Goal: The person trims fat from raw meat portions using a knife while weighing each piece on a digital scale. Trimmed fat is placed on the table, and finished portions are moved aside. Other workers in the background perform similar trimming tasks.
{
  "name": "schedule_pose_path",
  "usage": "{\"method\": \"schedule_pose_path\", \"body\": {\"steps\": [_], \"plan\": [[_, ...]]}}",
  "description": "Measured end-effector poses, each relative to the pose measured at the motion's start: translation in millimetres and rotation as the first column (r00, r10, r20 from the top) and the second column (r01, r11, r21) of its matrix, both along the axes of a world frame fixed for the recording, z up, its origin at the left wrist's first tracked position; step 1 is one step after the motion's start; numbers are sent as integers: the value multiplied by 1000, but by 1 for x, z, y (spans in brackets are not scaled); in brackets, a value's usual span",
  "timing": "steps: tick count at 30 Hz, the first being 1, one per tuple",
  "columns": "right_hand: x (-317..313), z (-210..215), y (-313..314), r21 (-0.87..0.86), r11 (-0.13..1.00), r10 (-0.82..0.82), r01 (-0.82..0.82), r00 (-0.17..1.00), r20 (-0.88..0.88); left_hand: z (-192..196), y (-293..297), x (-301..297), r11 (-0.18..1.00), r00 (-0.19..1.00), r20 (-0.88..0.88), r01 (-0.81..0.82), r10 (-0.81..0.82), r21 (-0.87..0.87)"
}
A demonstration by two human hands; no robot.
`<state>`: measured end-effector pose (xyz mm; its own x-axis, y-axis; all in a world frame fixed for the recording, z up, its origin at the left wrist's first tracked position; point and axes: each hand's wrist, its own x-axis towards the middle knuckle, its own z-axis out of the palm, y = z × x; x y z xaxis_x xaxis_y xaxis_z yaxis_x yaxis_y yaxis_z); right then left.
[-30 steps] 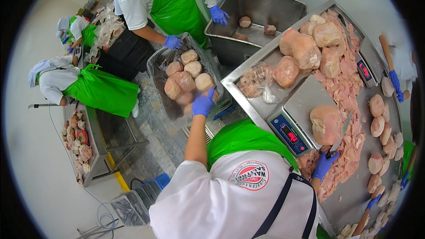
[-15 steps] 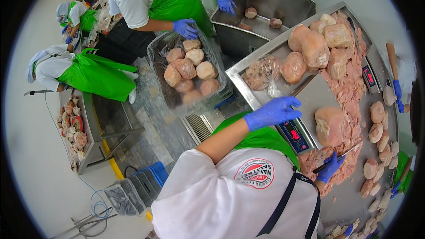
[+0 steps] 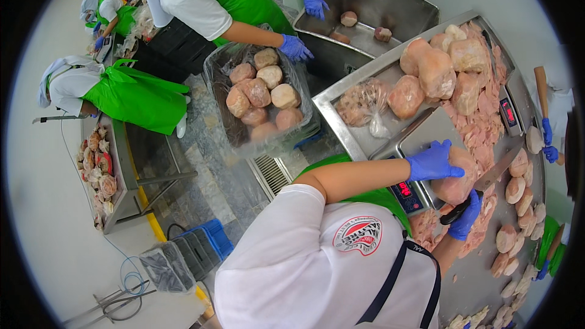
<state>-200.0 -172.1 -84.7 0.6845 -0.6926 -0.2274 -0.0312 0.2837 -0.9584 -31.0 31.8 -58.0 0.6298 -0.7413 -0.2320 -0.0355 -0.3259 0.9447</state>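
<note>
My left hand (image 3: 434, 161), in a blue glove, grips the top of a rounded pink ham (image 3: 456, 184) with its fingers spread over it. The ham is at the edge of a digital scale (image 3: 426, 137), whose display shows lit red digits. My right hand (image 3: 465, 217), also gloved in blue, is closed round the black handle of a large knife (image 3: 499, 168). Its broad blade points away to the right, close beside the ham. Pale pink meat trimmings (image 3: 472, 125) lie around the scale on the steel table (image 3: 475, 292).
Several larger hams (image 3: 436, 73) and a tied clear bag (image 3: 368, 102) of meat sit at the table's far end. Cut ham pieces (image 3: 518, 186) line the right side. A lined crate (image 3: 213, 94) holds round hams. Co-workers in green aprons stand around; a steel tub (image 3: 390, 6) is behind.
My left hand has moved right from beside the scale onto the ham. The knife has turned broadside and lifted near the ham. A co-worker's gloved hand has shifted right over the crate.
</note>
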Motion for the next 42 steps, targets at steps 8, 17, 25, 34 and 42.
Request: {"method": "schedule_pose_path", "body": {"steps": [8,17,25,34,42], "plan": [[12,13,14,0,997,-82,82,992,100,20,-7,-29,867,913,343,-21,219,-498],[41,66,56,-22,998,-50,54,986,161,-9,23,-6,842,555,827,401,89,-360],[52,40,62,-218,976,1,11,998,57,-10,39,-26,895,240,968,410,78,-174],[34,35,57,-246,964,-76,103,990,118,12,17,-41,980,459,888,187,-28,-66],[-16,30,43,-383,923,-56,35,998,-42,22,90,58,892,820,391,-288,417,-348]]}}
